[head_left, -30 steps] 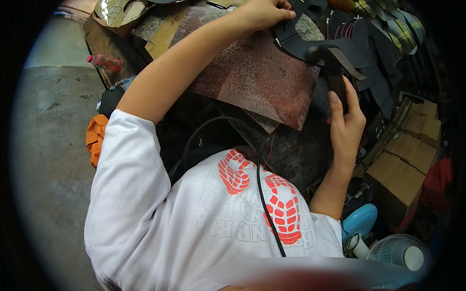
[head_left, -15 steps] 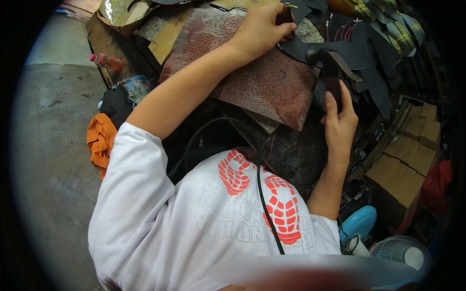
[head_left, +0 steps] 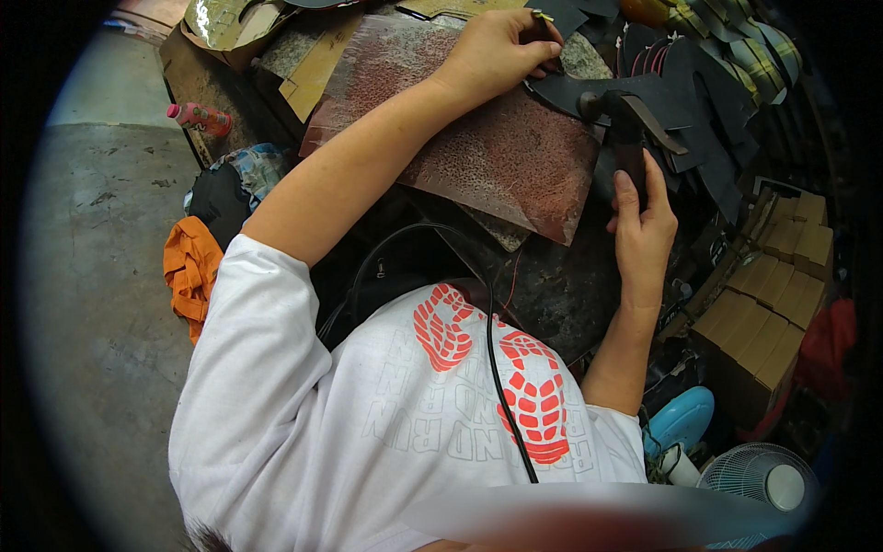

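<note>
My right hand (head_left: 641,225) is wrapped round the dark handle of a hammer (head_left: 628,147). The hammer's metal head is over dark sheet pieces (head_left: 658,97) at the right of the work surface. My left hand (head_left: 499,53) reaches across a worn, reddish-brown pitted board (head_left: 501,170). Its fingers are curled, thumb toward the index finger, at the board's far edge. A small yellowish tip shows above these fingers; what they hold is mostly hidden. A dark cut piece (head_left: 561,89) lies just beside the left thumb, running toward the hammer head.
Yellow-brown sheets (head_left: 317,69) lie at the far left, with a pink bottle (head_left: 200,119) below them. An orange cloth (head_left: 191,267) hangs at the left. Stacked cardboard boxes (head_left: 750,322) stand at the right, above a blue round object (head_left: 681,420) and a fan (head_left: 759,478).
My left fingers have tilted slightly, and the yellowish tip above them has shifted a little. My right hand and the hammer stay almost in the same place.
</note>
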A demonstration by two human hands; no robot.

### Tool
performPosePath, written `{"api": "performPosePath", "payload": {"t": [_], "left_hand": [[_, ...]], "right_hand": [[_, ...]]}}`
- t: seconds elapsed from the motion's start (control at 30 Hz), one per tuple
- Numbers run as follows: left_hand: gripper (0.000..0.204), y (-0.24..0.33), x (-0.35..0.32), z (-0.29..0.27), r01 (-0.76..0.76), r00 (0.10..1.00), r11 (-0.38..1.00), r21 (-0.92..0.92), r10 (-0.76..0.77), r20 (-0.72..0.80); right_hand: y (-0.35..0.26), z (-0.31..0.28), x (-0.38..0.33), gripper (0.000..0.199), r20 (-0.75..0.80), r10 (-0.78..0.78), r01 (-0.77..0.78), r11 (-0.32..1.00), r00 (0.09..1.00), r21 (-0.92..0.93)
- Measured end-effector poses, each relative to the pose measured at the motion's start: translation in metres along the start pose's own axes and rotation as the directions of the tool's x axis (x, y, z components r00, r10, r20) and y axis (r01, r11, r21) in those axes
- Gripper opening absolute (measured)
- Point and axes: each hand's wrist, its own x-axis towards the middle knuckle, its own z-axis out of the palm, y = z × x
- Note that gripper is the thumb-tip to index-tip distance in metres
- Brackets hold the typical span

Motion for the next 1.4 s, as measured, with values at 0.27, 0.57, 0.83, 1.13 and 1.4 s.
{"api": "performPosePath", "payload": {"t": [0.27, 0.57, 0.83, 1.13, 1.4], "left_hand": [[0.014, 0.017, -0.003, 0.002, -0.001, 0.999, 0.985, 0.172, 0.010, -0.049], [0.016, 0.013, 0.010, 0.009, -0.459, 0.871, 0.664, 0.590, 0.466, 0.154], [0.019, -0.004, 0.012, 0.010, -0.178, 0.981, 0.956, 0.232, 0.191, -0.033], [0.015, 0.002, 0.011, 0.004, -0.306, 0.946, 0.849, 0.430, 0.323, 0.034], [0.016, 0.004, 0.011, 0.020, -0.574, 0.780, 0.565, 0.592, 0.596, 0.188]], "right_hand": [[0.002, -0.003, 0.001, 0.045, 0.013, -0.011, 0.012, 0.996, 1.000, -0.085], [-0.057, -0.061, 0.015, 0.038, -0.159, -0.390, 0.391, 0.920, 0.907, -0.027], [-0.085, -0.072, 0.008, 0.031, -0.407, -0.557, 0.655, 0.741, 0.724, 0.149], [-0.044, -0.056, 0.008, 0.047, -0.332, -0.370, 0.464, 0.842, 0.868, 0.275], [-0.100, -0.066, 0.018, 0.055, -0.471, -0.449, 0.597, 0.768, 0.759, 0.230]]}}
